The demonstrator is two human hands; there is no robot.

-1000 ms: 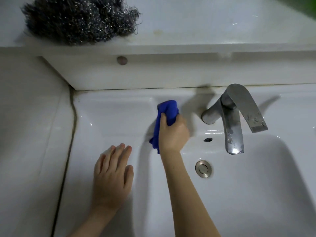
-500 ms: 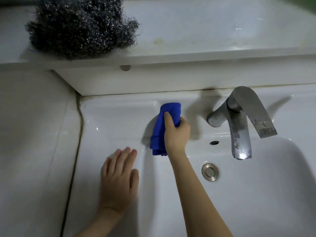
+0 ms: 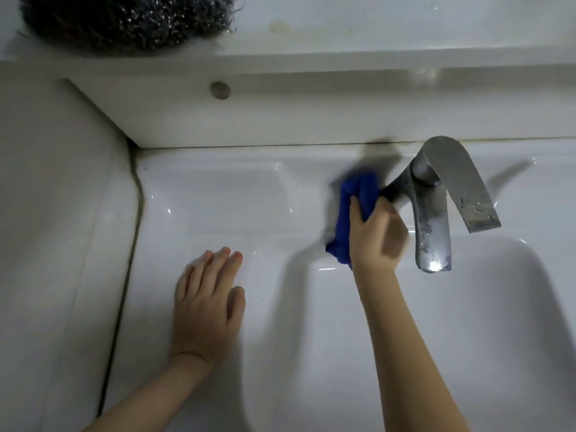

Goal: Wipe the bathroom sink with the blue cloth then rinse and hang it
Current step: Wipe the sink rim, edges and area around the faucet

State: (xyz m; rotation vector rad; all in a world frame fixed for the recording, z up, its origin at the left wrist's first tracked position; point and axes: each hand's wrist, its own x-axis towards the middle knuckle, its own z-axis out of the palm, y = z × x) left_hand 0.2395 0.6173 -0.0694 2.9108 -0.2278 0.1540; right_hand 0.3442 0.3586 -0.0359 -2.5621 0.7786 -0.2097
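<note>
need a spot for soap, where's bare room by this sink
Bare: white sink deck between the wall seam and the bunched blue cloth, beyond the left hand; white shelf right of the steel wool pad. Crowded: grey metal faucet base, where the right hand wipes.

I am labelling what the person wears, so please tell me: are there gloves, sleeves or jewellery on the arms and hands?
No gloves: the left hand and the right hand are bare. The left forearm and right forearm are bare too, with no sleeve in view. No ring, watch or bracelet shows, though the right hand is blurred.
</note>
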